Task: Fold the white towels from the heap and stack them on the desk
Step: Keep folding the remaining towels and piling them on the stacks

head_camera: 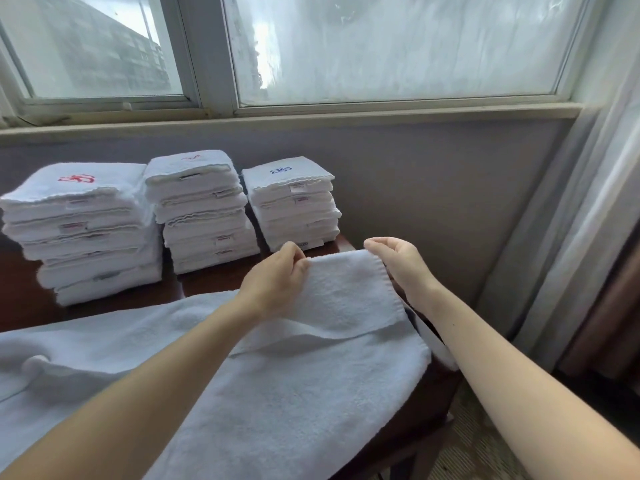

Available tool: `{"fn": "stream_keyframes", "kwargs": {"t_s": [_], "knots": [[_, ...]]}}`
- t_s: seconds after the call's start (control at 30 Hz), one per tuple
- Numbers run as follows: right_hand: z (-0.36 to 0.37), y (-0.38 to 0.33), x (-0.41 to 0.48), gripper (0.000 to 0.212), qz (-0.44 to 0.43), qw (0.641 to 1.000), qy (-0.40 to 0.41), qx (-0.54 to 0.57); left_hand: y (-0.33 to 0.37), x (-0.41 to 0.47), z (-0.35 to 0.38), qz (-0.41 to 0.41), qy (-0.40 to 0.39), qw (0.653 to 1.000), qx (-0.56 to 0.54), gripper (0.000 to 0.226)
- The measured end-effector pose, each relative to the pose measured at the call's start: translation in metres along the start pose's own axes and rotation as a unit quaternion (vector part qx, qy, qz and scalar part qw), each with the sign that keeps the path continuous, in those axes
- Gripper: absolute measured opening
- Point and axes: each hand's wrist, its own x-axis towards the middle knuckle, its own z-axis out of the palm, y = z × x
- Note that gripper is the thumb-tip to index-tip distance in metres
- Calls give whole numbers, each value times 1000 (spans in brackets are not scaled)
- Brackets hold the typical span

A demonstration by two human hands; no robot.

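A small white towel [349,292] is held up over the desk by its two top corners. My left hand [277,275] pinches the left corner and my right hand [401,261] pinches the right corner. The towel's lower part lies on a large white towel [242,393] spread over the near side of the dark wooden desk [24,292]. Three stacks of folded white towels stand at the back: a left stack [86,230] with a red mark on top, a middle stack [204,216], and a right stack [294,206] with a blue mark.
A grey wall and a window sill [311,116] run close behind the stacks. A curtain [588,220] hangs at the right. The desk's right edge drops to the floor [460,445] just beside my right forearm.
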Motion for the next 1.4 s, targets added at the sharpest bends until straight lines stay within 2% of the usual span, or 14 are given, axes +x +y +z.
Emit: {"fn": "stream_keyframes", "kwargs": {"t_s": [0.07, 0.13, 0.3, 0.4, 0.47, 0.53, 0.6, 0.7, 0.77, 0.83, 0.93, 1.13, 1.4], "knots": [[-1, 1, 1, 37, -8, 997, -31, -66, 0, 7, -3, -11, -10, 1000, 5, 18], [1, 1, 3, 44, -32, 997, -25, -64, -1, 13, -2, -22, -19, 1000, 4, 18], [6, -2, 15, 29, -81, 995, 33, -39, -3, 29, -1, -31, -3, 998, -46, 13], [8, 1, 24, 23, -62, 995, 40, -63, -7, 38, -1, -35, -4, 997, -61, 12], [8, 4, 28, 24, -42, 992, 28, -118, -11, 40, 2, -32, -10, 999, -32, 13], [5, 7, 29, 28, -20, 969, 19, -245, -14, 38, 6, -12, -15, 1000, 11, 21], [5, 7, 25, 30, -23, 922, 48, -384, -16, 33, 11, 24, -5, 999, 28, 25], [16, 0, 15, 35, -111, 855, 69, -502, -15, 21, 17, 85, 10, 996, 35, 24], [33, -5, 5, 41, -129, 853, 29, -504, -17, 13, 20, 102, 2, 994, 41, 24], [56, -3, -9, 44, -90, 857, -46, -505, -23, 4, 21, 118, 8, 991, 57, 26], [84, 17, -25, 47, -80, 801, -139, -576, -36, -6, 19, 122, -12, 988, 98, 35], [80, 28, -14, 59, -102, 798, -155, -574, -54, -15, 16, 67, -117, 983, 128, 48], [62, 35, 21, 59, -113, 801, -155, -567, -41, 9, 32, 46, -132, 978, 153, 52]]}}
